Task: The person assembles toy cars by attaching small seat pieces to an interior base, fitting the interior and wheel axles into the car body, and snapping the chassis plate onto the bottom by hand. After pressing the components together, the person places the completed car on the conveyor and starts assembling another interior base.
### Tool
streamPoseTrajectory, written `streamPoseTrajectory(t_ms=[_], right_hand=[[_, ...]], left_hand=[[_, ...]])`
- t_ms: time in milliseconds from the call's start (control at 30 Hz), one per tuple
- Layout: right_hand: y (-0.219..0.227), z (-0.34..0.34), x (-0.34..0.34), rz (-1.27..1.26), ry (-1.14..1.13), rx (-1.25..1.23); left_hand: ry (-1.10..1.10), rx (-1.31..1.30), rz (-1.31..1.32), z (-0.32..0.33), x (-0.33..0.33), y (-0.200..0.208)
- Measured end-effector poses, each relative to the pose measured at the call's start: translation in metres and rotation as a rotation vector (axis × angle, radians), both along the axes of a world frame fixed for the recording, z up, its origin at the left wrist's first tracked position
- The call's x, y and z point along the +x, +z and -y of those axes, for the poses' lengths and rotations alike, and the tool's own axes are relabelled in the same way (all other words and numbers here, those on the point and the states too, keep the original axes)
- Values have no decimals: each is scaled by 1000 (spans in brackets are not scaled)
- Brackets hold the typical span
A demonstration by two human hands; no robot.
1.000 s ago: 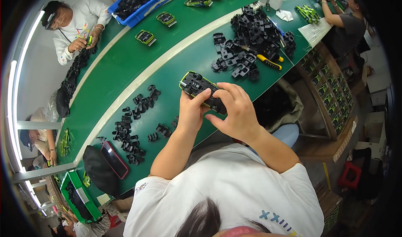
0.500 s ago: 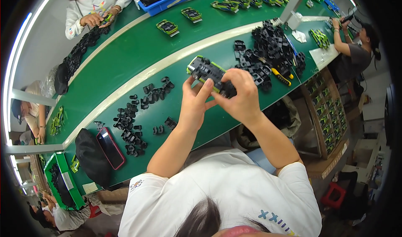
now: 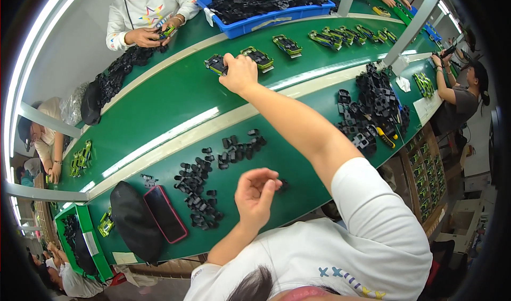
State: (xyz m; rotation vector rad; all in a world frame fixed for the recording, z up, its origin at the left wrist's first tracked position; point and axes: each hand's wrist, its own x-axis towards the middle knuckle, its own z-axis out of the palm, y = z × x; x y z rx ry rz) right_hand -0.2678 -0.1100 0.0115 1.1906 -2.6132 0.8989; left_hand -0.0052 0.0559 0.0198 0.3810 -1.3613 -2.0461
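Note:
My right hand (image 3: 240, 74) reaches far across to the green belt and grips a black and lime-green toy car (image 3: 214, 63) by its near end. A second toy car (image 3: 258, 58) lies just right of my fingers. Over the near bench hovers my left hand (image 3: 254, 197), holding nothing visible, its fingers loosely curled and the thumb apart. Small black plastic parts (image 3: 196, 183) are spread to the left of that hand. A few dark pieces show partly behind its fingertips.
Several more toy cars (image 3: 287, 46) line the belt. A blue bin (image 3: 266, 24) of black parts stands beyond. On my bench lie a phone (image 3: 165, 214), a black cloth item (image 3: 130, 221), a heap of black parts (image 3: 372, 96) and yellow-handled cutters (image 3: 385, 136). Co-workers sit around.
The toy car held in both hands over the bench is now at the belt in my right hand. My left hand has let go and dropped back nearer my body. The view has shifted.

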Motion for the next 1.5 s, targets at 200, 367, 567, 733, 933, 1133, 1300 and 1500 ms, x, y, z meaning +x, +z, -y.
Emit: streamPoseTrajectory(t_ms=[200,367,567,733,933,1133,1300,1500], right_hand=[[-38,41,-3,-41,-116,2],[-34,37,-3,-48,-132,20],[-22,15,6,-59,-79,-98],[1,-52,8,-93,147,-347],[40,-241,-43,-11,4,-344],[24,-387,-53,278,-237,-297],[8,-440,-16,252,-278,-257],[-15,-442,12,24,-284,-159]], left_hand=[[-58,79,1,10,10,10],[-94,123,-63,10,11,9],[-71,73,-20,7,8,8],[-23,64,-37,8,6,4],[-3,3,-15,5,-3,4],[43,-32,51,7,-10,-5],[85,-165,139,8,-17,-10],[-2,-165,208,-10,-28,-6]])
